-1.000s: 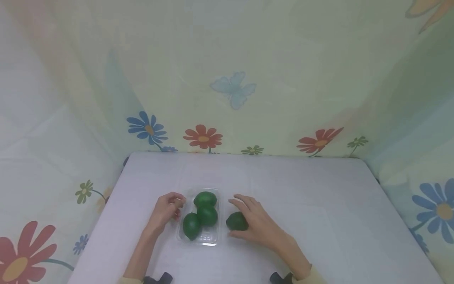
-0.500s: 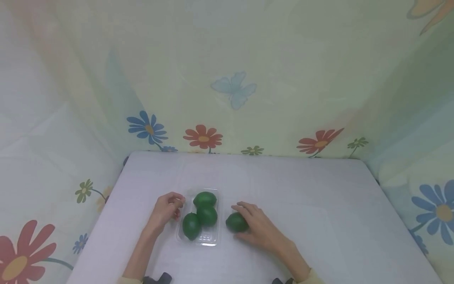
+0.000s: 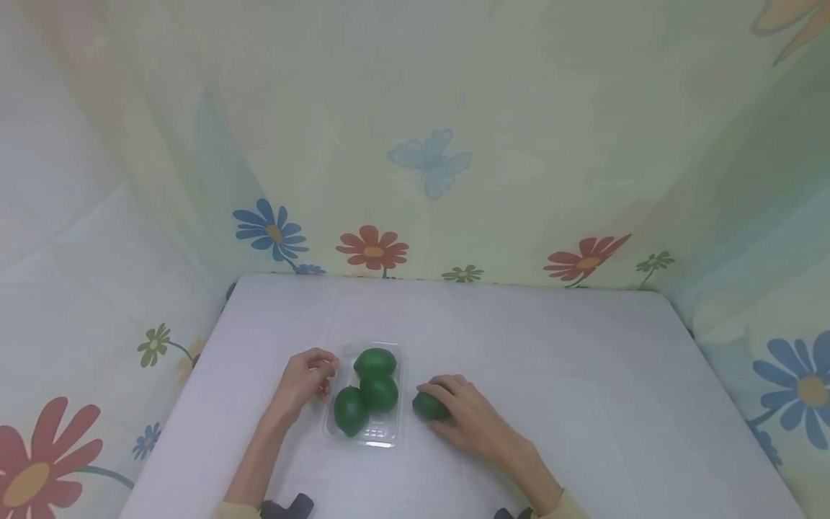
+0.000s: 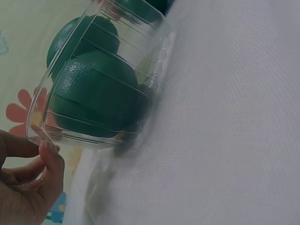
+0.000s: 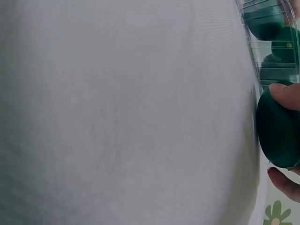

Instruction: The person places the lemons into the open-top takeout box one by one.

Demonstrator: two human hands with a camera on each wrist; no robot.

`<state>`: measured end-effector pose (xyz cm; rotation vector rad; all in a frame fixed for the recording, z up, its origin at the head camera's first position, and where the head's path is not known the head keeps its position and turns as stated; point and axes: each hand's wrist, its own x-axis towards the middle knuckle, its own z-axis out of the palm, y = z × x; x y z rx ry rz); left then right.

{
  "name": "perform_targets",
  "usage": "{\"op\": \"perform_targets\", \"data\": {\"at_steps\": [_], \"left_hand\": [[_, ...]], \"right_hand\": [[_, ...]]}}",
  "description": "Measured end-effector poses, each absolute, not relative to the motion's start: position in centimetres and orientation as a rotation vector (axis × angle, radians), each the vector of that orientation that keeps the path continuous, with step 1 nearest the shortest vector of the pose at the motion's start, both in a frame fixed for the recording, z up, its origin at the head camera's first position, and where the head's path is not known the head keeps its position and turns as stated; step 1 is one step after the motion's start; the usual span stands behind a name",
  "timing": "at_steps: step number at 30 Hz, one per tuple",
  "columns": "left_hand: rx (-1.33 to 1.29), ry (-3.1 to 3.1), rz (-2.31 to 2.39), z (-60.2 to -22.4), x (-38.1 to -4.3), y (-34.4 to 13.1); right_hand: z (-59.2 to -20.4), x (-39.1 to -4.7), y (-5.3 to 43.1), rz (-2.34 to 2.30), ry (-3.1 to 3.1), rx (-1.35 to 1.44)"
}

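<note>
A clear plastic container point(image 3: 378, 435) stands on the table with three green limes in it: one at the back point(image 3: 375, 361), a middle lime point(image 3: 380, 393) and a front-left lime point(image 3: 350, 412). My left hand point(image 3: 303, 380) pinches the container's left rim between thumb and finger, as the left wrist view shows at the rim point(image 4: 32, 119). To the right of the container, another lime point(image 3: 428, 407) rests on the table. My right hand point(image 3: 472, 417) curls round that lime from the right. In the right wrist view the thumb lies on the lime point(image 5: 277, 133), with a fingertip at its other side.
A white cloth covers the table point(image 3: 551, 346). Behind it and along both sides hangs a curtain point(image 3: 506, 144) printed with flowers and a butterfly. Dark wrist mounts point(image 3: 288, 507) show at the bottom edge.
My right hand has lowered over the lone lime and its fingers have closed round it. The left hand and the container with its limes have stayed in place.
</note>
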<state>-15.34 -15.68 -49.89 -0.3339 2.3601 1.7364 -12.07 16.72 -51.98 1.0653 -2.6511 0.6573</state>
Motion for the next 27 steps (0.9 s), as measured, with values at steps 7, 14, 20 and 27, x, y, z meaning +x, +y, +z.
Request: {"op": "perform_targets", "data": {"at_steps": [7,14,20,27], "left_hand": [[-0.326,2.372,1.728,-49.9,-15.4,-15.6],[-0.328,2.369,1.72,-49.8,-15.4,-15.6],[-0.337,2.355,1.734,-49.7,-15.3,-15.7],[-0.329,2.333,1.751,-49.8,-15.4,-15.8]], "right_hand": [[-51.8,-11.9,16.7,0.685,-2.658,1.067],[-50.5,-11.9,17.3,0.704,-2.68,1.024],[-47.5,-13.0,17.5,0.735,-2.672,0.951],[-44.5,-15.5,15.4,0.917,-2.67,0.978]]}}
